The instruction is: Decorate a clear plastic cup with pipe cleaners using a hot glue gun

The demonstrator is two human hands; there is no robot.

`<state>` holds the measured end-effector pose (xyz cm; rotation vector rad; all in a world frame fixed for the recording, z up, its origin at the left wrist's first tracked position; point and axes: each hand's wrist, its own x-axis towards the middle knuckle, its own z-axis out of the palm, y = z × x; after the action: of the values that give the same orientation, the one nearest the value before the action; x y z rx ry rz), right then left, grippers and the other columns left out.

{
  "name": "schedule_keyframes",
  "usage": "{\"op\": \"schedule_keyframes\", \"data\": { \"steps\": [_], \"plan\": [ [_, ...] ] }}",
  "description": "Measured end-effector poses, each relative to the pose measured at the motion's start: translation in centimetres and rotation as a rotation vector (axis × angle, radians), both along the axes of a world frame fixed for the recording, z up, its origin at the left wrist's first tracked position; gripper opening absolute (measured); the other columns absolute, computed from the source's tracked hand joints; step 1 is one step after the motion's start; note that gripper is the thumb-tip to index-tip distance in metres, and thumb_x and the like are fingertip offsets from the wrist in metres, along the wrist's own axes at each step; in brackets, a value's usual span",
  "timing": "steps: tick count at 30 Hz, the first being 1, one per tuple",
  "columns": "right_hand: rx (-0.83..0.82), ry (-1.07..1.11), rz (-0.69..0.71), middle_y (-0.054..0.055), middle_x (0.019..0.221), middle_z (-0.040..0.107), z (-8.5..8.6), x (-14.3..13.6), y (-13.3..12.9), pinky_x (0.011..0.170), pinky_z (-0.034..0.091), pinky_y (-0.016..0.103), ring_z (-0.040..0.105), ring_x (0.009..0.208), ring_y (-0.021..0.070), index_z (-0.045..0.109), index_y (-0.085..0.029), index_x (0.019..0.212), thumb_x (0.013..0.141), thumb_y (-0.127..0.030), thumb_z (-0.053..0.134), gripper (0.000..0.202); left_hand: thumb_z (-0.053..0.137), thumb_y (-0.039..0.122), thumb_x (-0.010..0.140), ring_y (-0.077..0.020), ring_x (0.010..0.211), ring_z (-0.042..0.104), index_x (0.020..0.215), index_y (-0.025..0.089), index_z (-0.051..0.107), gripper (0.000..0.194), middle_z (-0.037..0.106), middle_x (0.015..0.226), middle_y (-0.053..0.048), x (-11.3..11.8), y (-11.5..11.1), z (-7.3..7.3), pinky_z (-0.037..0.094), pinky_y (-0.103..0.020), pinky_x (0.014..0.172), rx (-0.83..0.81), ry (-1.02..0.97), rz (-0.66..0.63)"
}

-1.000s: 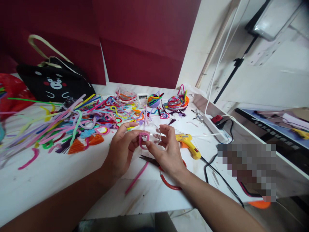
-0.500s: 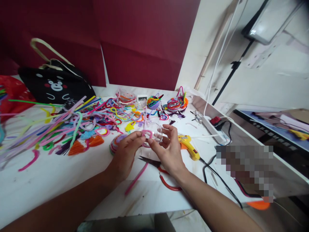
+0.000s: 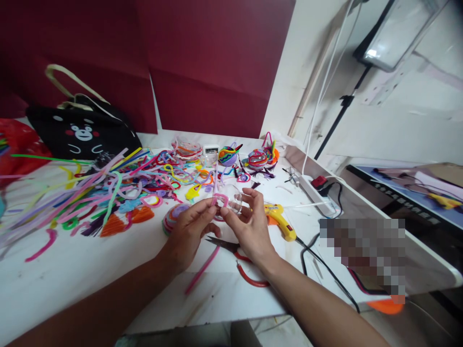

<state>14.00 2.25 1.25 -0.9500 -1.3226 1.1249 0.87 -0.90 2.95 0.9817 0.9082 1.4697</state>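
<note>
Transparent shell (image 3: pixel 237 201) up over the scissors (image 3: pixel 227 244), off the worktop (image 3: pixel 246 304). My left hand (image 3: pixel 183 236): thumb and index fingers pinching a fuzzy pink loop (image 3: pixel 220 196) at the shell's near side. My right hand (image 3: pixel 253 230): thumb at the loop, fingers curled round the shell's far side. Glue gun (image 3: pixel 284 222) right of the scissors, loose pink stem (image 3: pixel 202 271) near their blade tips. Shell looks light, thin, stiff, probably slick; would dent or crack if squeezed. Loop soft, bends easily. Best hold: shell by its rim, lightly; loop by its edge.
</note>
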Motion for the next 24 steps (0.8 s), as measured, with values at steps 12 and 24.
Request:
{"op": "schedule_keyframes", "data": {
  "steps": [12,24],
  "plan": [
    [-0.009,-0.021,0.024,0.008,0.124,0.052,0.2,-0.1,-0.2,0.083,0.057,0.037,0.062,0.111,0.0239,0.039,-0.029,0.123,0.072,-0.046,0.076,0.065,0.072,0.025,0.077,-0.0142,0.075,0.062,0.080,0.017,0.072,0.008,0.067,0.079,-0.002,-0.3,0.4,-0.3,0.053,-0.025,0.071,-0.025,-0.089,0.040],
    [0.593,-0.026,-0.181,0.008,0.116,0.062,3.7,3.0,-2.6,0.094,0.049,0.051,0.059,0.114,0.0265,0.055,-0.029,0.102,0.089,-0.026,0.061,0.014,0.075,0.025,0.072,-0.0200,0.082,0.067,0.076,0.014,0.071,0.013,0.070,0.080,-0.006,-0.5,0.7,0.5,0.053,-0.027,0.066,-0.063,-0.110,0.123]
  ]
}}
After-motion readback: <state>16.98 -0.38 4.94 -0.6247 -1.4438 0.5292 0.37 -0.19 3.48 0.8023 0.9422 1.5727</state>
